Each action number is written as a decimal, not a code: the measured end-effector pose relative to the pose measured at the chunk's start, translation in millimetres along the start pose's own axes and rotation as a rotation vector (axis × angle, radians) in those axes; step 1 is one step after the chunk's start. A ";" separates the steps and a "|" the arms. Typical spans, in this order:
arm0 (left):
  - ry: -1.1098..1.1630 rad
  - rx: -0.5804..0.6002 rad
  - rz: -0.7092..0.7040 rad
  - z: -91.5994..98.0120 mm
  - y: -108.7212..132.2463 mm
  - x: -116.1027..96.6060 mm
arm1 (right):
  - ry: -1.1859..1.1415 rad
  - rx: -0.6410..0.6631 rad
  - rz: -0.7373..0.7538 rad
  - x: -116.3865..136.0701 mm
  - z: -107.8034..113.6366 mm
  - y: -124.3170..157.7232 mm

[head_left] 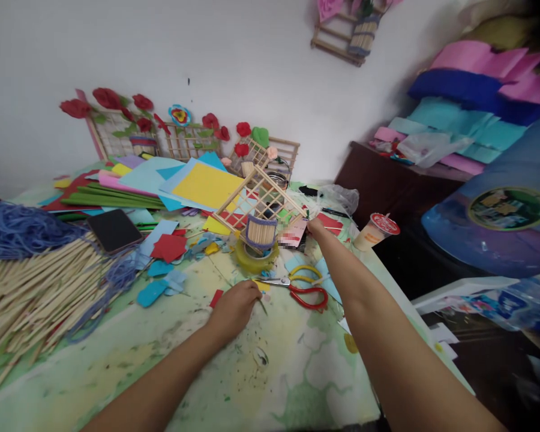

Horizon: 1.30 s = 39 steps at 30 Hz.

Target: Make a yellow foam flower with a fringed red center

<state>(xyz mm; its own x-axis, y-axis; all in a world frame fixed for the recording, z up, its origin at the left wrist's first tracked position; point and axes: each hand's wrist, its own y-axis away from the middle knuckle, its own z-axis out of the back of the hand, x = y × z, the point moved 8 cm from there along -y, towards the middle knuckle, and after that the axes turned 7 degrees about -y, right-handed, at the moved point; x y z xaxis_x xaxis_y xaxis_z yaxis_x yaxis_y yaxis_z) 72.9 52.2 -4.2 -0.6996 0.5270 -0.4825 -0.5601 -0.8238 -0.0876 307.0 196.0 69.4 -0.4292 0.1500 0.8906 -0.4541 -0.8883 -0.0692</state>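
My left hand point(235, 305) rests low over the table, its fingers pinched together on a thin green strip point(262, 306). Just beyond it lie scissors point(292, 285) with one red and one yellow handle, blades pointing left. My right hand point(314, 228) reaches farther out, beside a pink card point(294, 234) and the corner of a small wooden-stick lattice point(270, 195). Its fingers are mostly hidden, so its grip does not show. The lattice leans, with a small stick basket point(261, 231) edged in blue at its front, over a roll of tape point(257, 260).
Bamboo sticks point(40, 294), blue yarn point(22, 228) and a phone point(114, 231) lie at the left. Coloured paper point(207, 189) is piled behind, before lattices with paper flowers point(105, 99). A lidded cup point(377, 231) stands near the right edge, beside a large blue bottle point(490, 204).
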 end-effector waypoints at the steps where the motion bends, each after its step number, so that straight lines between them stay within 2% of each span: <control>1: 0.003 -0.004 -0.001 0.5 0.4 -0.2 | 0.055 0.007 -0.018 -2.0 -1.4 -2.8; 6: 0.010 -0.025 -0.021 1.9 0.9 -1.1 | 0.356 0.036 -0.068 -1.8 7.0 -18.7; 9: -0.007 -0.100 -0.054 7.1 1.6 -2.6 | 0.491 0.049 -0.010 7.0 20.8 -9.9; 12: -0.033 -0.329 -0.077 27.7 7.4 -2.7 | 0.569 0.086 0.138 13.9 27.7 34.8; 16: 0.042 -0.657 -0.075 64.9 23.0 2.1 | 0.648 0.208 0.307 -0.4 15.1 125.3; 18: 0.182 -0.769 0.010 79.3 28.7 14.2 | 0.692 0.253 0.349 -14.0 5.3 156.9; 21: 0.648 -0.900 0.285 83.0 34.4 51.1 | 0.745 0.267 0.376 -30.3 -4.6 171.1; 24: 1.199 -0.882 0.454 62.9 28.2 75.0 | 0.774 0.265 0.389 -37.6 -8.2 163.7; 27: 1.514 -0.761 0.596 39.8 20.2 82.1 | 0.773 0.310 0.424 -39.2 -11.2 160.1; 30: 1.636 -0.695 0.683 24.3 17.4 84.1 | 0.771 0.347 0.452 -39.9 -12.0 162.4; 33: 1.675 -0.704 0.707 17.6 15.8 88.0 | 0.769 0.395 0.473 -41.7 -13.2 164.0; 39: 1.697 -0.796 0.688 25.6 15.6 102.3 | 0.709 0.453 0.538 -41.8 -17.2 160.1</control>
<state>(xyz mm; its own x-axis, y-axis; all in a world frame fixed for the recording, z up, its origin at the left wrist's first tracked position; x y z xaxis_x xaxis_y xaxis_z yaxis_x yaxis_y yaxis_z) -18.8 98.5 -32.6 0.6538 -0.1658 -0.7382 0.1916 -0.9076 0.3735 238.8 55.0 13.3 -0.9242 -0.2275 0.3067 0.2147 -0.9738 -0.0752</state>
